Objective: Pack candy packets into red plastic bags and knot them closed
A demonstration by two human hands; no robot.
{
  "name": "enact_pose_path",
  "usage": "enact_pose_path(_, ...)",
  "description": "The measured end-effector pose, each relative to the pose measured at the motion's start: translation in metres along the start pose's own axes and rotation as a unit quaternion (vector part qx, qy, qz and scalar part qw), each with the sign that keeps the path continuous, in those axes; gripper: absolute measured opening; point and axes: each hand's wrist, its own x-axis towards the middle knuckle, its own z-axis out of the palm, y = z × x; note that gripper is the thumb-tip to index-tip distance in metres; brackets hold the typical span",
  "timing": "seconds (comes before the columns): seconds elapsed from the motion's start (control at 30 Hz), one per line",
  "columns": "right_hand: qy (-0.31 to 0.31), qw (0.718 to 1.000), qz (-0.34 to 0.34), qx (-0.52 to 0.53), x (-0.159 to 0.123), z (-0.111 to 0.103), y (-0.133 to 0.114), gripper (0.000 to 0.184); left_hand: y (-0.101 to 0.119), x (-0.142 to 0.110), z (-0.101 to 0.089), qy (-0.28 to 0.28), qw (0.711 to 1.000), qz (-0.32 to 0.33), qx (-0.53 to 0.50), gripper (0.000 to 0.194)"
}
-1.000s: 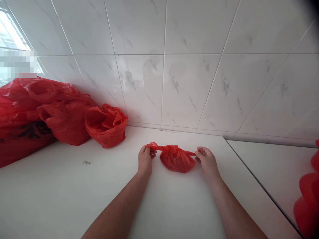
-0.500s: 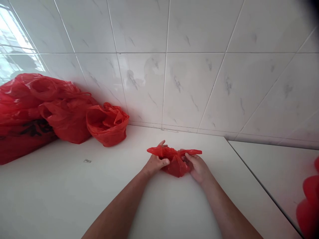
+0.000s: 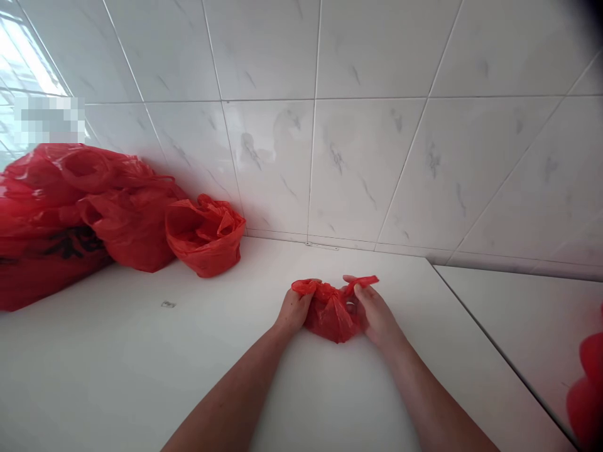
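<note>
A small red plastic bag (image 3: 332,319), gathered at its top, sits on the white tabletop (image 3: 348,402) between my hands. Something rounded fills it, but the contents are hidden. My left hand (image 3: 294,309) is closed round the bag's upper left side, near one twisted handle; part of its fingers is behind the plastic. On the right, my right hand (image 3: 374,311) grips the bag's side, with thumb and fingers around the base of the other handle. That handle's loose end sticks out to the right above the hand.
An upright red bag (image 3: 205,238) with a wide mouth stands back left. Beside it are larger filled red bags (image 3: 61,201) against the tiled wall (image 3: 264,163). A small scrap (image 3: 168,304) lies on the left tabletop. Red objects (image 3: 586,383) are at the right edge.
Both hands have come inward from the outstretched handle ends to the bag's sides. Over the last half second, my left fingers have closed on the plastic. The bag has shifted slightly toward me.
</note>
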Motion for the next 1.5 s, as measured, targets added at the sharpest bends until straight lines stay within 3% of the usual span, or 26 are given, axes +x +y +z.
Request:
enact_pose_path(0.1,-0.046,0.982,-0.009,-0.181,-0.006,0.010,0.003,0.068,0.001,-0.004,0.003,0.039,0.999,-0.032,-0.021,0.036)
enact_pose_path(0.17,-0.007,0.955,-0.042,-0.295,-0.006,0.018,0.009,0.075,0.001,-0.007,0.009,0.047,0.998,-0.028,-0.033,0.033)
enact_pose_path(0.27,0.045,0.922,-0.090,-0.375,-0.001,0.028,0.018,0.052,-0.002,-0.010,0.020,0.044,0.999,0.002,-0.027,0.022)
enact_pose_path(0.37,0.052,0.917,-0.068,-0.390,0.002,0.031,0.021,0.020,-0.005,-0.007,0.027,0.072,0.996,0.022,0.037,0.016)
enact_pose_path(0.43,0.057,0.914,-0.058,-0.398,0.002,0.031,0.022,0.012,-0.005,-0.002,0.028,0.072,0.993,0.039,0.086,0.018)
enact_pose_path(0.77,0.055,0.921,-0.063,-0.380,0.000,0.031,0.020,0.006,-0.004,0.006,0.026,0.054,0.994,0.030,0.094,0.019)
enact_pose_path(0.9,0.023,0.975,-0.037,-0.218,-0.001,0.018,0.012,0.036,-0.008,0.006,0.023,0.058,0.997,0.004,0.047,0.017)
enact_pose_path(1.0,0.021,0.997,-0.004,-0.071,0.000,0.006,0.008,0.037,-0.011,0.006,0.022,0.059,0.998,-0.017,0.016,0.024)
enact_pose_path(1.2,0.111,0.994,0.010,-0.007,0.008,-0.006,0.009,0.032,-0.013,0.005,0.020,0.079,0.997,-0.018,0.001,0.025)
enact_pose_path(1.3,0.138,0.990,0.000,0.020,0.011,-0.009,0.009,0.031,-0.012,0.004,0.018,0.090,0.994,0.025,0.065,0.019)
enact_pose_path(1.4,0.139,0.990,-0.001,-0.007,0.010,-0.011,0.005,0.034,-0.010,0.005,0.016,0.093,0.985,0.060,0.130,0.022)
enact_pose_path(1.5,0.091,0.995,-0.027,-0.030,0.006,-0.009,-0.003,0.034,-0.008,0.005,0.015,0.096,0.983,0.062,0.143,0.023)
